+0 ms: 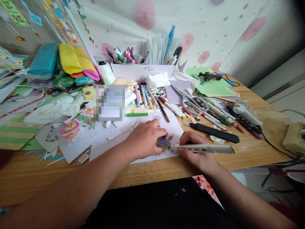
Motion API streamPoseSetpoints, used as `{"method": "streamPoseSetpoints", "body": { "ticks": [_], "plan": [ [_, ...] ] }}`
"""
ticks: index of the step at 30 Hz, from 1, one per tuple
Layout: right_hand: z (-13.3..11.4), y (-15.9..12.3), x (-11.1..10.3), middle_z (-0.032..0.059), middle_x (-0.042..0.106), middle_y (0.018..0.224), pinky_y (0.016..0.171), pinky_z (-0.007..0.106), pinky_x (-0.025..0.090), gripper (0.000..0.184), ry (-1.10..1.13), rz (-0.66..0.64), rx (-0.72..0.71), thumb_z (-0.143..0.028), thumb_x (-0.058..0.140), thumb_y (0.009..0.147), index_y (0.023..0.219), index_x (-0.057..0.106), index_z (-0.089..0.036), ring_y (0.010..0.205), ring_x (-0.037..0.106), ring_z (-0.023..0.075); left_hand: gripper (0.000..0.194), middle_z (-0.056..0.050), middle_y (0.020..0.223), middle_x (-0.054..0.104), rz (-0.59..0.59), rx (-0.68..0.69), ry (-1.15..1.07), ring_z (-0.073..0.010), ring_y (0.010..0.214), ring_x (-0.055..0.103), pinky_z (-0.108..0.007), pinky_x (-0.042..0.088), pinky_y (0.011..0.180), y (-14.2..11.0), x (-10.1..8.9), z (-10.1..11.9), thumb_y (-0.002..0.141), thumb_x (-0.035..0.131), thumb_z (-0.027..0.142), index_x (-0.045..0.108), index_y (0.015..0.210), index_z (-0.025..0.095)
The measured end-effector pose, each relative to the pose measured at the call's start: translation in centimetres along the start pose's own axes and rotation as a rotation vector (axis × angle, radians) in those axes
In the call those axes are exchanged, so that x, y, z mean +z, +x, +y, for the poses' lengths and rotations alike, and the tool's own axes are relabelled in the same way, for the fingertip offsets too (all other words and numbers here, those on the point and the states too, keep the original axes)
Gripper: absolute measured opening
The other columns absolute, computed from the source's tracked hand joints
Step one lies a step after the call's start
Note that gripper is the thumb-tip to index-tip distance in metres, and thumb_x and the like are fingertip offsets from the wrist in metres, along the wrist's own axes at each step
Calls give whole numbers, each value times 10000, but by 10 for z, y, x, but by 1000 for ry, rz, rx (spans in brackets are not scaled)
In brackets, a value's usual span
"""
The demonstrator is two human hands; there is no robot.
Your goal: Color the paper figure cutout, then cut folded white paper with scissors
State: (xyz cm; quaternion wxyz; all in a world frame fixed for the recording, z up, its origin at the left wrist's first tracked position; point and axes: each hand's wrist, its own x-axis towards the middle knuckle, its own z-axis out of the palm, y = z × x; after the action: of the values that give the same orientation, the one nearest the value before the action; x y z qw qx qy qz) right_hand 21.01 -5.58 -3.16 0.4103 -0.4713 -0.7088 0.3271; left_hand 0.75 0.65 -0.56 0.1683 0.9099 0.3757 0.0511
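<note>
Near the table's front edge, my left hand (145, 138) pinches a small grey-brown piece with purple patches (164, 142) between thumb and fingers. What the piece is made of I cannot make out. My right hand (195, 151) is closed around a white marker (209, 148) whose pale yellow-green end points right. The marker's tip is directed at the small piece, close to or touching it. Beneath both hands lies a white sheet of paper (140, 157) with purple and coloured stains.
Scissors (190, 100), a black utility knife (214, 132) and several markers (143, 95) lie beyond my hands. A glue gun (246, 114) with a cord rests at the right. Paper flowers (70, 128) and scraps cover the left. A blurred screen (111, 103) stands mid-left.
</note>
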Motion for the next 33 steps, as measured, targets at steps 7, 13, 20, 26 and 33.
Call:
{"method": "streamPoseSetpoints", "body": {
  "ticks": [7,13,20,26,33],
  "plan": [
    [2,0,0,-22,523,617,498,260,357,125,-2,5,34,-243,612,737,669,514,-205,547,460,130,247,-26,922,485,14,10,12,-206,836,517,-316,399,695,0,0,0,673,654,330,651,914,277],
    [2,-1,-1,-16,533,615,502,266,353,135,-7,-44,30,-266,612,739,663,520,-203,550,467,134,253,-28,927,492,14,15,13,-210,852,520,-322,403,704,0,1,-1,677,652,334,651,924,278],
    [1,-1,-1,-14,537,620,504,268,348,124,5,-53,33,-260,609,730,664,520,-204,553,465,135,248,-25,912,488,10,21,21,-206,835,516,-309,391,671,0,0,0,677,650,338,650,917,278],
    [1,-1,-1,-16,535,616,509,268,350,128,-8,-63,36,-259,614,732,665,520,-203,554,467,134,235,-25,906,486,11,20,23,-206,837,512,-305,388,669,1,0,0,681,642,337,650,907,275],
    [2,-1,-1,-18,524,610,510,271,347,130,8,-36,50,-261,612,729,659,517,-205,554,458,135,240,-27,909,489,16,28,25,-208,843,517,-307,398,680,0,0,-1,677,645,330,650,909,270]
  ]
}}
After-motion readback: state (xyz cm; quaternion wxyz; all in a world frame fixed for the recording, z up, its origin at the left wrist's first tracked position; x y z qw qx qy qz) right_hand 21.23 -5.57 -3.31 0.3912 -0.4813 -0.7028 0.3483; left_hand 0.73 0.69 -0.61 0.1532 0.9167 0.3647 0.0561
